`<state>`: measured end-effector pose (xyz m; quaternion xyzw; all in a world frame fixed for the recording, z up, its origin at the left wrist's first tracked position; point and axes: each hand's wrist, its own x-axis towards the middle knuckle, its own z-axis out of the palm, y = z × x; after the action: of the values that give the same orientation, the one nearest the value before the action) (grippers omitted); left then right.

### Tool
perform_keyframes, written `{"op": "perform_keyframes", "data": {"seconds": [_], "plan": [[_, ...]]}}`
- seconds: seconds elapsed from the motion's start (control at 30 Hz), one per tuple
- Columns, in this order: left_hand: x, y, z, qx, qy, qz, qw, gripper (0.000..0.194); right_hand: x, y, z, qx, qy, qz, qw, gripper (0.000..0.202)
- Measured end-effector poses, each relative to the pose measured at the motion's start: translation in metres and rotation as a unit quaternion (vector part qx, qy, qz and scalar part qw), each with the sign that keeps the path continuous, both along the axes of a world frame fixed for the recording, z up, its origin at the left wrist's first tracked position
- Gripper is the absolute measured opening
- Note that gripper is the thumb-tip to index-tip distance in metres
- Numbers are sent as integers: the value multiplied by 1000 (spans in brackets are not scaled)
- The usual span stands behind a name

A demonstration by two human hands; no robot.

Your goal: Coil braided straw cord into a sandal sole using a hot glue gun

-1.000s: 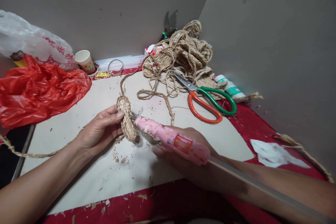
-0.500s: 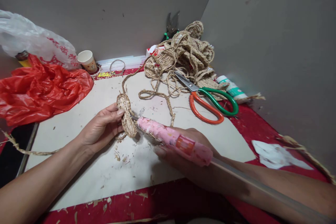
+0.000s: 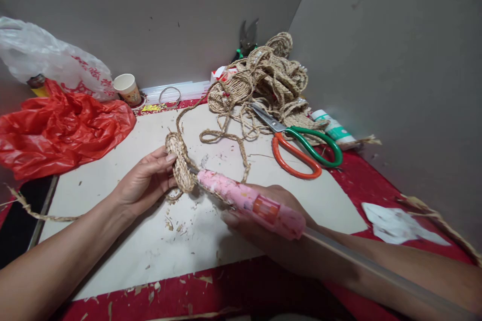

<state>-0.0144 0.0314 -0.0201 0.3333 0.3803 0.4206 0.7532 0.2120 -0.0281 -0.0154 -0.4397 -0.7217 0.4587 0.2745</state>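
Observation:
Pinched between the thumb and fingers of my left hand (image 3: pixel 152 175) is a small oval coil of braided straw rope (image 3: pixel 179 163), tilted on its edge above the white board. My right hand (image 3: pixel 271 220) is wrapped round a pink hot glue gun (image 3: pixel 244 198), with a long clear glue stick (image 3: pixel 369 263) running out of its back end. The gun's metal nozzle meets the right side of the coil, where a strand of braid runs along it. That strand trails up and back to a heap of braided rope (image 3: pixel 278 75).
Green-and-orange-handled scissors (image 3: pixel 297 145) lie half open before the heap. Red plastic bag (image 3: pixel 68 133), white bag (image 3: pixel 52 57) and paper cup (image 3: pixel 127 89) stand at left. Clear glue sticks (image 3: pixel 188 91) lie along the wall. Pruning shears (image 3: pixel 247 40) lean behind. A white tissue (image 3: pixel 399 223) lies right.
The coil has tilted slightly and moved a little left in my left hand. The glue gun has barely moved; its nozzle stays at the coil. The view has shifted slightly.

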Motion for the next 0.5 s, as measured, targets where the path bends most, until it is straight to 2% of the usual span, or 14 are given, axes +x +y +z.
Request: {"op": "perform_keyframes", "data": {"seconds": [0.1,0.3,0.5], "plan": [[-1,1,1,-1,1,2,1000,13,1,0,-1,27,-9,27,999,35],[-3,3,1,-15,9,26,1000,14,3,-1,-5,-2,5,28,1000,33],[-3,4,-1,-24,2,42,999,11,1,-1,-4,14,-13,28,999,35]]}}
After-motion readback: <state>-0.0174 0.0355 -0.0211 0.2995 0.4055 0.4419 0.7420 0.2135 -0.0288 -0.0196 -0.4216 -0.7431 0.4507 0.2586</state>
